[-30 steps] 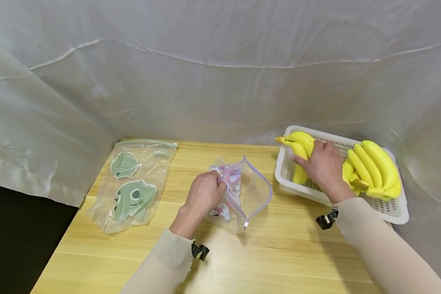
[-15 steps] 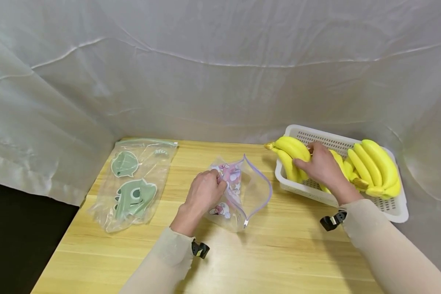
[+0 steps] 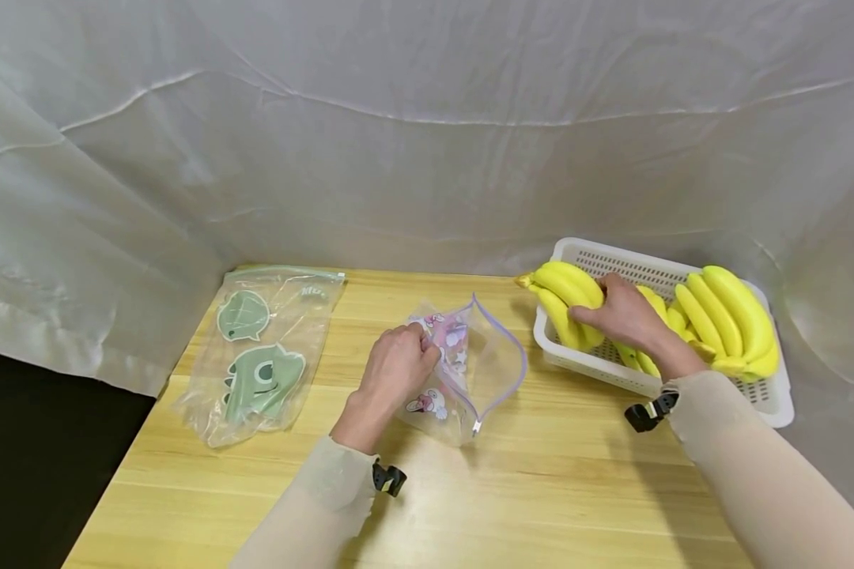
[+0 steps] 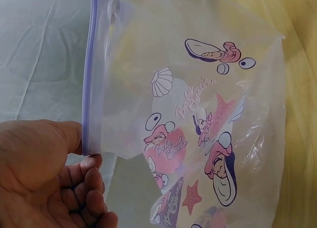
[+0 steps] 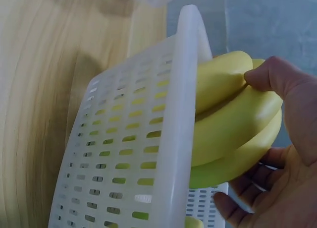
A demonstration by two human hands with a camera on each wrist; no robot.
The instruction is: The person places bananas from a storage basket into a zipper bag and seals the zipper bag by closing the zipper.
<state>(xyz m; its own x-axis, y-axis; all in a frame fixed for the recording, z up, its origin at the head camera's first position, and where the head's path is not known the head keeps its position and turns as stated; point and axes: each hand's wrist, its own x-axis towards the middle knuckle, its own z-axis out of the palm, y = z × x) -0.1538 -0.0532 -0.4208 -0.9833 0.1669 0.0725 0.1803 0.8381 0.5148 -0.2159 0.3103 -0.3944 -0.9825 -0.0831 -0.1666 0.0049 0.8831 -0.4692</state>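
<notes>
My left hand pinches the purple-edged rim of a clear zip bag between thumb and curled fingers. The bag is printed with pink shells and starfish, and its mouth gapes to the right in the head view. My right hand grips a bunch of yellow bananas at the left end of a white slotted basket. The thumb lies on top of the bunch and the fingers reach beneath it. Its stem end pokes out over the basket's left rim.
More bananas lie in the basket's right part and beside my right hand. A larger clear zip bag with green dinosaur prints lies flat at the table's left. Grey sheeting rises behind the wooden table.
The right hand has taken hold of the left banana bunch and shifted it slightly left, turning it so its stem end sticks out over the rim. The left hand and its bag stay put.
</notes>
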